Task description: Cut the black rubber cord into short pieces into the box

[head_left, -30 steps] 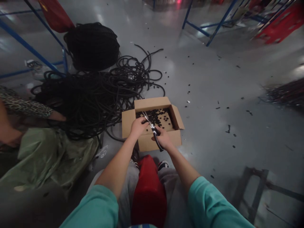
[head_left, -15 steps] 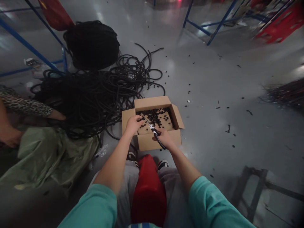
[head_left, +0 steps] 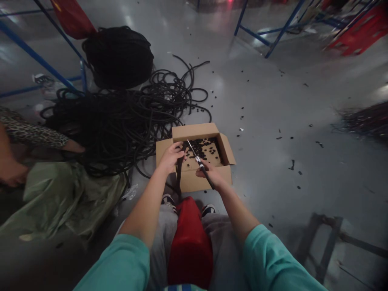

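Observation:
An open cardboard box (head_left: 195, 130) stands on the floor in front of me, with small black pieces (head_left: 201, 149) scattered on its bottom. Over the box's left side, my left hand (head_left: 171, 157) holds a black tube (head_left: 179, 176), which hangs down past the near flap. My right hand (head_left: 209, 173) is closed on a pair of scissors (head_left: 198, 160) with dark and white handles. The blades point up and left over the box, a little right of the tube and apart from it.
A tangle of black tubing (head_left: 121, 121) and a thick black coil (head_left: 119, 56) lie on the left. Beside them are another person's hand (head_left: 13, 171) and a green sheet (head_left: 69, 194). A red seat (head_left: 190, 242) is between my legs.
My left hand has shifted slightly, and the black tube now shows hanging below it. The scissors have turned and moved right, away from my left fingers.

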Motion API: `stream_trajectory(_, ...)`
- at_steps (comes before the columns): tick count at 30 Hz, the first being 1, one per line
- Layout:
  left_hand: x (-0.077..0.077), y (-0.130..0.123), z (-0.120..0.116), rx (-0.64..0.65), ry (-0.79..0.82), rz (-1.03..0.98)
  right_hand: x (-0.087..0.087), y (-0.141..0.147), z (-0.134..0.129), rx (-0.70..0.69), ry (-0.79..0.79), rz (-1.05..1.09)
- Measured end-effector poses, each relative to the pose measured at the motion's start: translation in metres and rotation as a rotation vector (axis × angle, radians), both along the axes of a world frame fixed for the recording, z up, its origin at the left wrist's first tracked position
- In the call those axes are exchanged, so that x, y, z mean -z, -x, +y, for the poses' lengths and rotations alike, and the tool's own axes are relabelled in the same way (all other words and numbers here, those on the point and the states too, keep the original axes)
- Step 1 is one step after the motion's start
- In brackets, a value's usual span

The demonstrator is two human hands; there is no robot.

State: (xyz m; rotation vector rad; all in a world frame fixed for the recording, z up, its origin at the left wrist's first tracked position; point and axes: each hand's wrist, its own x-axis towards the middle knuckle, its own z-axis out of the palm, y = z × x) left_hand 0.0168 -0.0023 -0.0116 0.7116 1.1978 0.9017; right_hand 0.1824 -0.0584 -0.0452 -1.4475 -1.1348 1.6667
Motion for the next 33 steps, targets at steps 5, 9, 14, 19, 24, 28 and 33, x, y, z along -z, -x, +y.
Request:
stream_trajectory(5, 0.004, 0.001, 0.001, -0.015, -0.001, 0.037, -0.004, -0.002, -0.001, -0.054, 0.086, 0.044)
stream_trajectory(9, 0.008, -0.001, 0.000, 0.030, -0.025, 0.061, -0.006, -0.001, -0.001, -0.088, 0.078, 0.056)
stream_trajectory(14, 0.012, -0.003, -0.002, 0.136, -0.032, 0.097, -0.012, -0.002, -0.001, -0.102, 0.075, 0.039)
stream_trajectory(19, 0.011, 0.000, -0.002, 0.219, -0.050, 0.211, -0.018, -0.002, -0.003, -0.129, 0.098, 0.001)
stream_trajectory(24, 0.012, 0.004, -0.002, 0.255, -0.111, 0.256, -0.016, -0.002, -0.002, -0.159, 0.085, -0.003)
stream_trajectory(28, 0.014, 0.004, -0.001, 0.285, -0.141, 0.272, -0.016, 0.000, -0.003, -0.152, 0.105, 0.014)
stream_trajectory(33, 0.009, 0.006, -0.001, 0.293, -0.149, 0.275, -0.020, 0.004, -0.004, -0.104, 0.180, 0.044)
